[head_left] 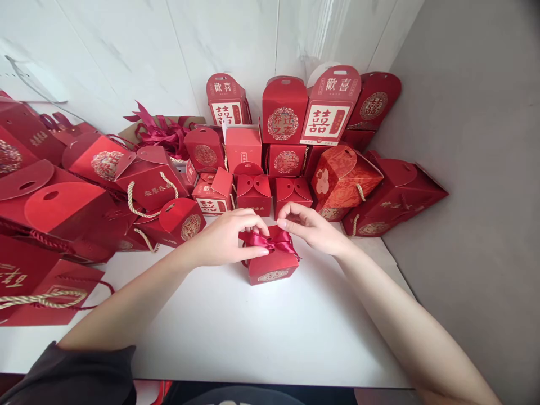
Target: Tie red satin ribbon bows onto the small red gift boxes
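Note:
A small red gift box (pixel 273 268) with a round gold emblem sits on the white table in front of me. Across its top is a shiny magenta ribbon bow (pixel 274 243). My left hand (pixel 225 239) curls around the bow's left loop, thumb in front near the knot and fingers behind. Just behind the bow's right side, my right hand (pixel 314 230) is closed in a pinch, thumb and index fingertips together. Whatever lies between those fingertips is too small to make out.
Red gift boxes (pixel 255 194) stand stacked behind, up to the tiled wall (pixel 236 39). More boxes with rope handles (pixel 154 191) crowd the left. Loose magenta ribbons (pixel 162 135) lie in a brown carton at the back. A grey wall (pixel 476 169) borders the white table (pixel 253 332) on the right.

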`<act>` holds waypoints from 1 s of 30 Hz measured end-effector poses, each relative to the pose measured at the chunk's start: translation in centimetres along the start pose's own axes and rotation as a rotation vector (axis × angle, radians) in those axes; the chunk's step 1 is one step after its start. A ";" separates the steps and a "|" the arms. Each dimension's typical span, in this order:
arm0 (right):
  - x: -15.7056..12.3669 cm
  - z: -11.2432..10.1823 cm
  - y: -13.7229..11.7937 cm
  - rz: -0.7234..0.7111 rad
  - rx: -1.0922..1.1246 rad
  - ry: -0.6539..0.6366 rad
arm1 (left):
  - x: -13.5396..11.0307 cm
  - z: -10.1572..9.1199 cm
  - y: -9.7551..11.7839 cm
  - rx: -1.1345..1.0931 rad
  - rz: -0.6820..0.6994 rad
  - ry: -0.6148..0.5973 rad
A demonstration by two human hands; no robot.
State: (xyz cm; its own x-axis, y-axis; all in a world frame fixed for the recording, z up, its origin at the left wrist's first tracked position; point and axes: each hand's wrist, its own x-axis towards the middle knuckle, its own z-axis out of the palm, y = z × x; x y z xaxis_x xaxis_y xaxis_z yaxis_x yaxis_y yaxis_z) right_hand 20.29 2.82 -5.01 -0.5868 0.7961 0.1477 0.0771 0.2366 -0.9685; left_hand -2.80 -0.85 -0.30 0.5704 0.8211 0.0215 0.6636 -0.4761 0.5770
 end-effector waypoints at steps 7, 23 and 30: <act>-0.6 0.1 -1.0 -0.111 -0.264 0.142 | -0.6 -0.2 -0.4 -0.173 -0.119 -0.065; -5.0 14.5 0.3 -0.580 -1.490 0.166 | 1.6 0.0 -3.2 -0.224 0.042 -0.109; -4.6 13.3 0.6 -0.440 -1.560 0.149 | 1.7 0.6 -3.3 -0.227 0.013 -0.090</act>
State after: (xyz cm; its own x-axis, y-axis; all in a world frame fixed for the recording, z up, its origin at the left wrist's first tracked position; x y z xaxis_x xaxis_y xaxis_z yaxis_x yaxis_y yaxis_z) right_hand 12.33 -8.03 -8.96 -0.7115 0.5399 0.4498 0.6845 0.6773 0.2697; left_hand -3.76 1.98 -2.65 0.6258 0.7791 -0.0364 0.5358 -0.3955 0.7459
